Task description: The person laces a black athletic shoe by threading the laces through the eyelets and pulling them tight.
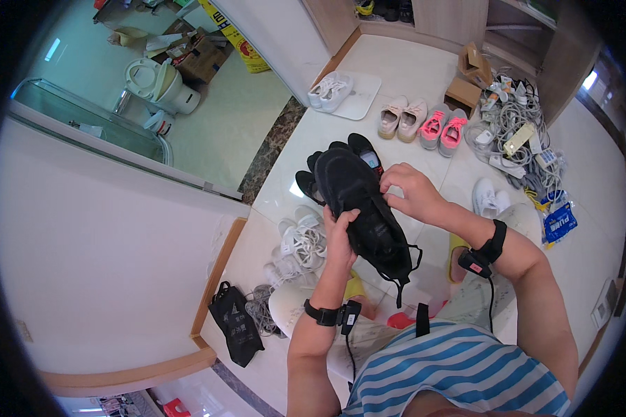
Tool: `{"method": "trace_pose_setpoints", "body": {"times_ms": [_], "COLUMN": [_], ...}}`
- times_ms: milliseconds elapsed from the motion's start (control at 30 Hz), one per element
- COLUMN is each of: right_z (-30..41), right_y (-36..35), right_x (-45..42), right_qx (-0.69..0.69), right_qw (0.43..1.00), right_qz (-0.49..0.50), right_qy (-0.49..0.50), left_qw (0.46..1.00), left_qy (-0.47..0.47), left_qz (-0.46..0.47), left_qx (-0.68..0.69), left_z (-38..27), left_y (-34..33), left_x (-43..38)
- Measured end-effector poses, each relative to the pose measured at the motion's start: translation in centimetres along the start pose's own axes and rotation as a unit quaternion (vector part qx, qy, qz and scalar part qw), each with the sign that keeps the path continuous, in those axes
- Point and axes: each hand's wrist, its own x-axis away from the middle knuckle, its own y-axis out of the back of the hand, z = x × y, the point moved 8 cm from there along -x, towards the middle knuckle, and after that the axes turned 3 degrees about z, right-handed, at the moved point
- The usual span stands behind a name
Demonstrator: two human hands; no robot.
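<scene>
A long black fabric item (368,208) hangs in front of me, rounded at its far end. Thin black cords trail from its near end; whether it is a shoe or a pouch I cannot tell. My left hand (340,234) grips its left side, thumb laid across the top. At the opposite edge, the bent fingertips of my right hand (409,190) pinch the fabric. Partly hidden beneath and beyond it are several black shoes (364,147) on the tiled floor. Each of my forearms wears a black strap with a small wired device.
White lace-up shoes (308,240) and a black bag (235,323) lie left. Ahead are white shoes on a tray (365,96), beige shoes (402,119) and grey-pink sneakers (443,130). Rightward lie tangled cables (516,130), cardboard boxes (461,94) and a blue packet (559,223).
</scene>
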Motion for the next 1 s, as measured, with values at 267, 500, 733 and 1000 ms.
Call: {"method": "trace_pose_setpoints", "body": {"times_ms": [267,500,733,1000], "right_z": [-2.7,-2.6,-4.4,-5.4], "right_y": [-2.5,-0.6,-3.2,-5.2], "right_x": [1.3,1.6,2.7,3.5], "right_qx": [-0.288,-0.207,-0.364,-0.482], "right_qw": [0.898,0.896,0.825,0.734], "right_qz": [0.182,0.215,0.191,0.208], "right_qy": [-0.279,-0.330,-0.388,-0.432], "left_qw": [0.994,0.986,0.983,0.963], "left_qy": [-0.043,-0.066,-0.112,-0.171], "left_qz": [-0.091,-0.129,-0.086,-0.039], "left_qx": [-0.049,-0.087,-0.117,-0.205], "left_z": [0.0,-0.6,-1.1,-1.5], "left_y": [2.8,3.7,1.9,1.2], "left_x": [-1.3,-1.5,-0.7,-0.6]}}
